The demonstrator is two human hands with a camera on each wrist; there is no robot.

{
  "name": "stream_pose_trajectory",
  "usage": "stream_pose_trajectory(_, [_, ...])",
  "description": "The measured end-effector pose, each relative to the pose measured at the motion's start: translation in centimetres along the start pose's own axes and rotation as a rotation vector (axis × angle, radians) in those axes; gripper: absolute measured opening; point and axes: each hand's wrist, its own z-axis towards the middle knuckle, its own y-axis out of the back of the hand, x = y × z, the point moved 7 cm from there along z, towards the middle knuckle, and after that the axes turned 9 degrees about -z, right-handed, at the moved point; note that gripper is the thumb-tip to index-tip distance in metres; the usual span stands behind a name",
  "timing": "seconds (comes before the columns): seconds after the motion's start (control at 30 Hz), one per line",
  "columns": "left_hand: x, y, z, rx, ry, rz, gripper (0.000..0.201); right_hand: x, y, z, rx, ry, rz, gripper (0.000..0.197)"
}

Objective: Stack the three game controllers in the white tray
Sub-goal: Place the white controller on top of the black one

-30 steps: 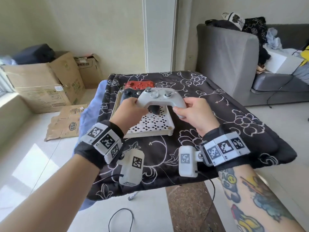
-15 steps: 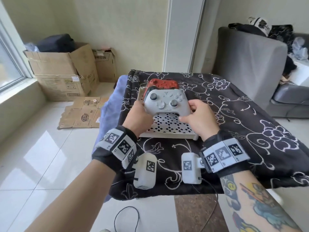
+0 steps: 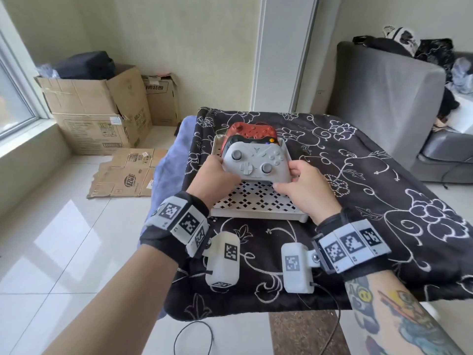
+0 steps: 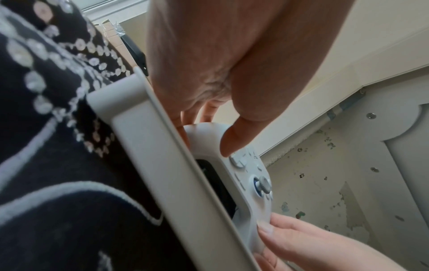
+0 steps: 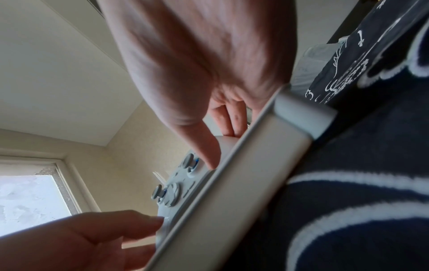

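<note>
A white game controller [image 3: 256, 163] leans face up in the white perforated tray [image 3: 256, 203], resting against a black controller [image 3: 245, 140] with a red controller [image 3: 252, 130] behind it at the tray's far end. My left hand [image 3: 215, 172] grips the white controller's left handle, thumb on top [image 4: 234, 141]. My right hand [image 3: 294, 179] grips its right handle, thumb on its face [image 5: 209, 155]. The tray's near rim [image 4: 167, 165] [image 5: 232, 192] runs across both wrist views and hides the controller's lower half.
The tray sits on a table under a black cloth with white flowers [image 3: 358, 175]. Cardboard boxes [image 3: 97, 108] stand by the wall at left, flattened cardboard [image 3: 125, 172] lies on the floor, and a grey sofa [image 3: 384, 98] stands at right. Cables hang below the table's near edge.
Both hands have brought the white controller down from above the tray and tilted it face up against the black and red ones. The head view has shifted closer and to the left.
</note>
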Motion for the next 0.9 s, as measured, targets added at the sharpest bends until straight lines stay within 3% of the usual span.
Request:
stream_pose_trajectory(0.47, [0.90, -0.44, 0.47, 0.027, 0.028, -0.072, 0.053, 0.23, -0.21, -0.22, 0.042, 0.010, 0.016, 0.042])
stream_pose_trajectory(0.9, [0.46, -0.32, -0.07, 0.032, -0.001, 0.021, 0.043, 0.37, -0.18, -0.58, 0.068, 0.015, 0.005, 0.028])
